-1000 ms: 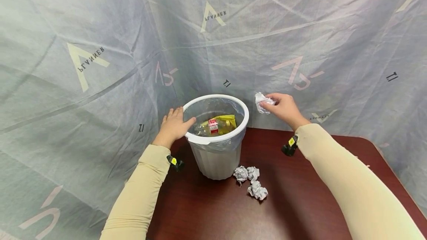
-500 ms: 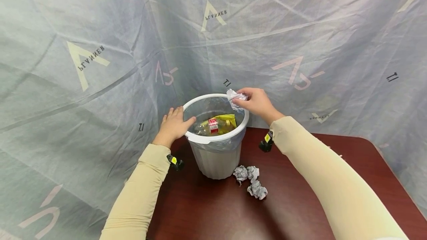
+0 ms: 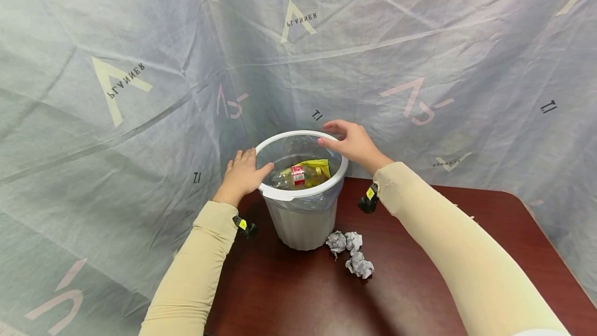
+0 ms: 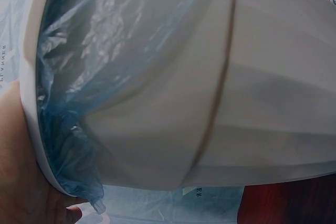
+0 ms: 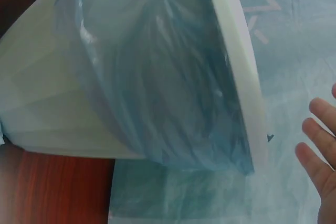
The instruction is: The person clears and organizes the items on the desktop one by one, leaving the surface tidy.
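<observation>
My left hand (image 3: 242,175) rests at the near left of the white rim of a trash bin (image 3: 303,227), fingers spread and fairly straight, thumb reaching over the rim. In the left wrist view that hand (image 4: 21,166) lies along the rim beside the bin liner (image 4: 79,156). My right hand (image 3: 352,141) hovers at the far right of the rim, thumb and fingers parted, holding nothing. Inside the bin lie a clear plastic bottle (image 3: 297,176) with a red label and a yellow packet (image 3: 322,166). The paper ball seen in earlier frames is out of sight.
On the dark red table (image 3: 420,253), three crumpled paper balls (image 3: 353,241) sit close to the bin's right foot. A grey printed sheet (image 3: 396,40) hangs behind and to the left of the table. The table's right edge angles toward the sheet.
My right hand carried a crumpled paper ball leftward over the rim, then let go of it; the fingers have parted. The left hand has stayed in place.
</observation>
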`<control>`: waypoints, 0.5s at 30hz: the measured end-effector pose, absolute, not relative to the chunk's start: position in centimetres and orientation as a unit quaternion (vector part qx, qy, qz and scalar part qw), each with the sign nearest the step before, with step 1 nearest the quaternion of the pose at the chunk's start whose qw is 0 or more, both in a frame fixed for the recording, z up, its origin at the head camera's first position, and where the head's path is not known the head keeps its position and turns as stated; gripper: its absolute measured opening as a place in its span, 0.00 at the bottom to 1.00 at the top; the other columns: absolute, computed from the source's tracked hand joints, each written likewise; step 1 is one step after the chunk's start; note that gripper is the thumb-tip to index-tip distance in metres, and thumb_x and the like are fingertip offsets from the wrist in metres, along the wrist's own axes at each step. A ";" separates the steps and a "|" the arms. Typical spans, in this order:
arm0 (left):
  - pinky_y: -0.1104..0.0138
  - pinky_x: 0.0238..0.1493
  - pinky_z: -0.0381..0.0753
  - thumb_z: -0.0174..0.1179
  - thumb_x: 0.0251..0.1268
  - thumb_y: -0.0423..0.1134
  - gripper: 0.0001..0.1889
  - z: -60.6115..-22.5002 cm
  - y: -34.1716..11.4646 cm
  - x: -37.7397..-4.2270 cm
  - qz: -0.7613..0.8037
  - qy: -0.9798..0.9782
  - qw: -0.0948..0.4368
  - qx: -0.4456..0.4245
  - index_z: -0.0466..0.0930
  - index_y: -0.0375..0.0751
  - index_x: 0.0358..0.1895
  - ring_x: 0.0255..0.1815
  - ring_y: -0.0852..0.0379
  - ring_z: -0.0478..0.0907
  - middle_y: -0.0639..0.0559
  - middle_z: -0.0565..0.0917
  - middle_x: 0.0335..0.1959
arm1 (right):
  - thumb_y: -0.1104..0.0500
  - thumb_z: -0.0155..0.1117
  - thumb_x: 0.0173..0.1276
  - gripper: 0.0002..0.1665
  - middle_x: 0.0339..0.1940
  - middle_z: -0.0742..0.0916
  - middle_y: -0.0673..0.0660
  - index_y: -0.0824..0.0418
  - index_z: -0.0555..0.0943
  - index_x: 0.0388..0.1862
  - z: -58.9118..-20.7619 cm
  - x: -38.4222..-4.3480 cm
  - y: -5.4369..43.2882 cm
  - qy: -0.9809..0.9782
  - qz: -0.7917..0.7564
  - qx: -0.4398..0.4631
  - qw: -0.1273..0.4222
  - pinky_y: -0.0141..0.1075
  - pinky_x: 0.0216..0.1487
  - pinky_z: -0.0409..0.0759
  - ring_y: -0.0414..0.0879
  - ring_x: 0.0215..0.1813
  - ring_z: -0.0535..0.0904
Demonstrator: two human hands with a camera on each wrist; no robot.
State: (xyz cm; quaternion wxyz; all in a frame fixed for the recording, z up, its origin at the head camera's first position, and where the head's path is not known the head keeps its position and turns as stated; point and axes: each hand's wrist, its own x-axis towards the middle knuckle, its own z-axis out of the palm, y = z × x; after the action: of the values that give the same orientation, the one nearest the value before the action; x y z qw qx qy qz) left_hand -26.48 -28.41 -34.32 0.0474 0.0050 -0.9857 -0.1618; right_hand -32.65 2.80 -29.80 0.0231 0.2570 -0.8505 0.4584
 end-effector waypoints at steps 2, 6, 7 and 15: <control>0.39 0.77 0.37 0.43 0.74 0.67 0.48 -34.4 -28.4 -26.5 -0.163 -0.985 0.047 0.005 0.44 0.33 0.82 0.83 0.35 0.36 0.35 0.51 0.81 | 0.37 0.71 0.65 0.35 0.68 0.80 0.54 0.50 0.77 0.67 -30.0 -32.8 3.3 -0.853 0.454 0.254 0.033 0.51 0.66 0.75 0.57 0.67 0.76; 0.39 0.77 0.38 0.43 0.74 0.67 0.48 -34.4 -28.4 -26.5 -0.165 -0.985 0.046 0.005 0.44 0.33 0.82 0.83 0.36 0.36 0.35 0.51 0.81 | 0.38 0.70 0.66 0.35 0.67 0.81 0.53 0.51 0.77 0.67 -30.7 -33.3 4.9 -0.848 0.458 0.257 0.063 0.49 0.68 0.72 0.54 0.69 0.75; 0.39 0.77 0.39 0.42 0.74 0.67 0.48 -34.5 -28.5 -26.6 -0.164 -0.985 0.046 0.005 0.44 0.33 0.82 0.83 0.36 0.36 0.35 0.51 0.81 | 0.39 0.70 0.66 0.34 0.66 0.82 0.53 0.52 0.78 0.66 -30.9 -33.4 5.4 -0.845 0.463 0.257 0.073 0.48 0.68 0.72 0.52 0.68 0.76; 0.38 0.77 0.40 0.42 0.74 0.68 0.49 -34.4 -28.5 -26.6 -0.161 -0.986 0.048 0.004 0.43 0.33 0.82 0.83 0.36 0.36 0.35 0.51 0.81 | 0.43 0.72 0.67 0.31 0.60 0.85 0.57 0.54 0.78 0.64 -33.4 -34.3 9.8 -0.835 0.488 0.231 0.105 0.50 0.64 0.76 0.54 0.63 0.80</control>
State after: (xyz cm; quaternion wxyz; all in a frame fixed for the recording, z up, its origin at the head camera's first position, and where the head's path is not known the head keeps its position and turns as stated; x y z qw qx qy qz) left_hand -26.64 -28.52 -34.45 0.0476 0.0037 -0.9858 -0.1607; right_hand -34.29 9.78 -33.38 0.1053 0.2310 -0.8353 0.4877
